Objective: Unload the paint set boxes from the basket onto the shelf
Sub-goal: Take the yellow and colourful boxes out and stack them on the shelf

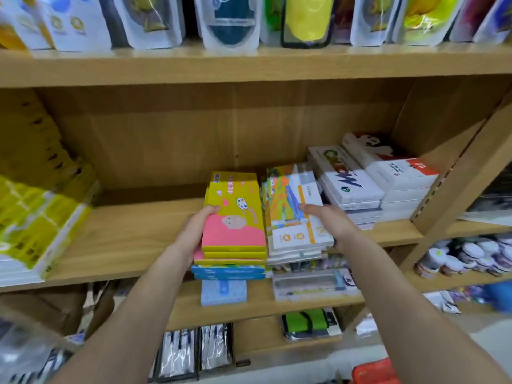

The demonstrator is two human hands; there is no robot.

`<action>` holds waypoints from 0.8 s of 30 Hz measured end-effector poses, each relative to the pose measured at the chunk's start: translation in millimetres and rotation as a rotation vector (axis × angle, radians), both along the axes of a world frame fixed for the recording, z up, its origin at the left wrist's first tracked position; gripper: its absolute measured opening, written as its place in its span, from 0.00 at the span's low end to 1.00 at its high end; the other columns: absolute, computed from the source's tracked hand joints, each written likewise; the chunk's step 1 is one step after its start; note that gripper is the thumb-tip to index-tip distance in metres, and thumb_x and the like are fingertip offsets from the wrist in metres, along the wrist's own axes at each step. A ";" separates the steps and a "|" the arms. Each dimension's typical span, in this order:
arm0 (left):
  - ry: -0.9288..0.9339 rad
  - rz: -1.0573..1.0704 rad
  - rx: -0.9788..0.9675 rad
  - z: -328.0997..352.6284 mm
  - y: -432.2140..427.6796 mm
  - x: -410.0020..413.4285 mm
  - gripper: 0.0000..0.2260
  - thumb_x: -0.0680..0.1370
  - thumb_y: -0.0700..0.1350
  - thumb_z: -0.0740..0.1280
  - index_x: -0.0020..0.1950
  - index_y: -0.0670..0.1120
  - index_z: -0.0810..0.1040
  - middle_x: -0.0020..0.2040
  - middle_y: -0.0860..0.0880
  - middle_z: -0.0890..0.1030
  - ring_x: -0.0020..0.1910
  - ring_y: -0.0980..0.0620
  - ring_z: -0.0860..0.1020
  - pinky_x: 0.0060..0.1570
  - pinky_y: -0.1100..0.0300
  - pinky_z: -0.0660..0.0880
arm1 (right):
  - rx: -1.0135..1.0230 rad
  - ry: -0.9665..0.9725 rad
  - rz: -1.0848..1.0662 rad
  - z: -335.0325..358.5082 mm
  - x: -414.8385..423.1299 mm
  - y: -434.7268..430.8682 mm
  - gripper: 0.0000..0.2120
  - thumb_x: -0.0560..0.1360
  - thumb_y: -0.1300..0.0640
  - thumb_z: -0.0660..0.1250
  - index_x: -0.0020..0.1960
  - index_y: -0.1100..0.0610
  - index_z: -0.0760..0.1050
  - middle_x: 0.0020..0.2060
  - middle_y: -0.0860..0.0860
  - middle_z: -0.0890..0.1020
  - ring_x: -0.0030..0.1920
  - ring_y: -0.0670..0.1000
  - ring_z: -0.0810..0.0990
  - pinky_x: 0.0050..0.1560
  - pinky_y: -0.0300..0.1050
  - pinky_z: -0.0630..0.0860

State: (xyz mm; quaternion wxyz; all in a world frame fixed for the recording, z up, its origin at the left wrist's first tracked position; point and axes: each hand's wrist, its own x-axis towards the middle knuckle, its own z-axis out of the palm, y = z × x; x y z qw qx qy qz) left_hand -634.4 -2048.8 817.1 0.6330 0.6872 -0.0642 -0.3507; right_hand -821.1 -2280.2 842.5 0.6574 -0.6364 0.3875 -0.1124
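Left hand: my left hand point(194, 228) is wrapped around the left long edge of the flat yellow-and-pink cardboard paint set box point(234, 214), thumb on its top face, fingers hidden beneath — grasping it.
Right hand: my right hand point(336, 227) is clasped on the right side of the white flat paint set box with the orange-and-blue painted cover point(296, 206), thumb laid over the top, fingers under the near right corner.
Where the boxes are: both top their own stacks on the light wooden middle shelf board point(116, 234), side by side and touching or nearly so, the near ends of the stacks overhanging the board's front edge.
Key relation: each box lies inward of its hand, between my two palms, so each hand is nearest its own stack.
Long axis: both run front to back, short ends toward me and toward the wooden back panel point(194, 139); the white one fans slightly to the right.
Next move, as I judge it: a push straight along that axis, deeper onto the board.
Neighbours: white boxed sets point(352, 184) are stacked just right of my right-hand pile.
Basket: a red plastic basket corner point(375, 372) shows low right, well apart from my hands.
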 end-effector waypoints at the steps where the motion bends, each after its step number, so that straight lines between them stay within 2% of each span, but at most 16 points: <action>1: 0.001 -0.007 0.022 0.9 -0.7 1.2 0.30 0.70 0.62 0.73 0.65 0.45 0.81 0.62 0.35 0.84 0.61 0.32 0.81 0.66 0.32 0.73 | 0.016 0.016 0.012 -0.1 3.9 -3.2 0.39 0.66 0.38 0.77 0.72 0.56 0.75 0.62 0.56 0.84 0.62 0.61 0.82 0.67 0.63 0.75; 3: -0.048 -0.009 0.092 -0.5 0.1 4.1 0.37 0.65 0.66 0.73 0.67 0.46 0.80 0.68 0.37 0.80 0.69 0.34 0.76 0.72 0.35 0.69 | 0.030 0.055 0.010 -1.9 10.2 -7.3 0.41 0.66 0.38 0.77 0.72 0.57 0.74 0.65 0.57 0.81 0.65 0.62 0.80 0.69 0.62 0.74; 5: -0.067 -0.043 0.098 0.4 5.4 0.7 0.29 0.67 0.65 0.73 0.60 0.47 0.85 0.63 0.37 0.84 0.64 0.35 0.80 0.70 0.38 0.72 | 0.010 0.064 -0.025 -5.6 16.5 -9.6 0.39 0.67 0.39 0.76 0.71 0.59 0.74 0.62 0.57 0.82 0.62 0.61 0.81 0.64 0.61 0.77; 7: -0.081 -0.064 0.071 0.5 15.8 -2.4 0.21 0.73 0.62 0.71 0.55 0.46 0.85 0.57 0.39 0.86 0.60 0.35 0.82 0.68 0.38 0.73 | -0.069 0.058 -0.071 -7.4 19.2 -7.7 0.26 0.71 0.41 0.75 0.60 0.58 0.79 0.49 0.52 0.85 0.48 0.56 0.83 0.50 0.51 0.78; 8: -0.110 -0.055 0.052 -0.3 21.8 -6.4 0.23 0.73 0.62 0.71 0.59 0.47 0.84 0.57 0.40 0.86 0.62 0.35 0.81 0.69 0.39 0.73 | -0.139 0.041 -0.098 -8.9 18.9 -6.9 0.18 0.73 0.43 0.74 0.52 0.57 0.81 0.40 0.49 0.84 0.41 0.54 0.81 0.42 0.48 0.75; 9: -0.149 -0.039 0.038 -3.3 30.1 -10.7 0.30 0.71 0.65 0.71 0.66 0.48 0.81 0.59 0.44 0.86 0.63 0.38 0.81 0.69 0.40 0.73 | -0.224 0.019 -0.117 -11.6 18.0 -4.6 0.14 0.74 0.45 0.73 0.43 0.56 0.80 0.31 0.45 0.81 0.35 0.53 0.79 0.37 0.46 0.71; 10: -0.198 -0.021 0.029 -5.6 38.4 -19.4 0.39 0.67 0.67 0.72 0.74 0.50 0.74 0.62 0.49 0.84 0.63 0.44 0.81 0.67 0.46 0.75 | -0.315 0.007 -0.138 -10.1 14.8 -0.4 0.14 0.76 0.46 0.71 0.36 0.53 0.76 0.24 0.41 0.76 0.30 0.51 0.76 0.33 0.46 0.67; 11: -0.246 -0.021 0.014 -9.4 46.9 -29.3 0.47 0.64 0.68 0.73 0.80 0.53 0.66 0.65 0.54 0.81 0.63 0.53 0.81 0.63 0.54 0.77 | -0.379 0.001 -0.154 -11.8 11.3 1.0 0.13 0.77 0.47 0.70 0.37 0.50 0.76 0.25 0.39 0.75 0.29 0.47 0.76 0.32 0.45 0.67; 12: -0.284 -0.042 -0.008 -16.0 55.5 -39.9 0.50 0.63 0.67 0.74 0.82 0.54 0.61 0.66 0.60 0.80 0.62 0.60 0.80 0.59 0.61 0.78 | -0.422 -0.016 -0.146 -13.8 6.9 7.2 0.07 0.78 0.47 0.69 0.47 0.50 0.80 0.33 0.40 0.80 0.34 0.44 0.80 0.35 0.45 0.71; 13: -0.332 -0.081 -0.014 -23.4 61.7 -50.7 0.52 0.63 0.66 0.76 0.82 0.54 0.58 0.66 0.65 0.79 0.61 0.66 0.79 0.57 0.66 0.78 | -0.428 -0.027 -0.153 -19.1 1.1 12.7 0.16 0.79 0.46 0.68 0.63 0.52 0.78 0.46 0.44 0.84 0.44 0.45 0.83 0.42 0.47 0.75; 14: -0.392 -0.120 0.005 -30.4 66.3 -60.8 0.52 0.63 0.64 0.77 0.82 0.57 0.57 0.66 0.68 0.78 0.63 0.67 0.78 0.58 0.66 0.77 | -0.430 -0.051 -0.161 -23.0 -7.2 21.9 0.27 0.79 0.45 0.68 0.75 0.52 0.69 0.58 0.47 0.84 0.54 0.49 0.84 0.49 0.49 0.77; 15: -0.474 -0.138 0.049 -36.1 68.2 -68.8 0.51 0.63 0.63 0.78 0.81 0.62 0.56 0.65 0.69 0.79 0.64 0.67 0.77 0.60 0.66 0.76 | -0.446 -0.087 -0.161 -32.1 -15.2 28.3 0.32 0.78 0.44 0.68 0.79 0.51 0.64 0.65 0.48 0.81 0.60 0.51 0.82 0.53 0.50 0.77; 17: -0.683 -0.140 0.152 -42.6 64.6 -76.9 0.48 0.62 0.61 0.79 0.75 0.76 0.55 0.62 0.68 0.79 0.60 0.71 0.76 0.54 0.73 0.74 | -0.532 -0.171 -0.100 -46.4 -31.9 45.9 0.32 0.77 0.41 0.70 0.78 0.45 0.65 0.70 0.43 0.75 0.66 0.47 0.76 0.60 0.48 0.74; 18: -0.770 -0.136 0.206 -44.9 61.6 -77.7 0.49 0.62 0.59 0.80 0.73 0.78 0.54 0.62 0.68 0.78 0.58 0.74 0.74 0.50 0.75 0.72 | -0.590 -0.153 -0.045 -52.0 -38.4 52.4 0.34 0.75 0.40 0.72 0.77 0.43 0.65 0.72 0.41 0.70 0.67 0.43 0.72 0.62 0.45 0.71; 21: -0.915 -0.100 0.379 -49.9 56.6 -71.6 0.52 0.63 0.57 0.83 0.79 0.66 0.55 0.62 0.62 0.78 0.50 0.66 0.76 0.43 0.68 0.71 | -0.758 -0.005 0.089 -60.2 -41.6 48.0 0.44 0.67 0.41 0.79 0.78 0.42 0.63 0.75 0.43 0.62 0.67 0.42 0.68 0.61 0.42 0.70; 24: -1.043 -0.059 0.575 -54.9 47.9 -60.3 0.48 0.63 0.65 0.80 0.78 0.60 0.61 0.52 0.60 0.81 0.44 0.56 0.78 0.30 0.67 0.65 | -0.830 0.074 0.144 -53.9 -28.6 31.6 0.46 0.66 0.45 0.82 0.78 0.43 0.63 0.79 0.49 0.62 0.72 0.49 0.69 0.65 0.47 0.72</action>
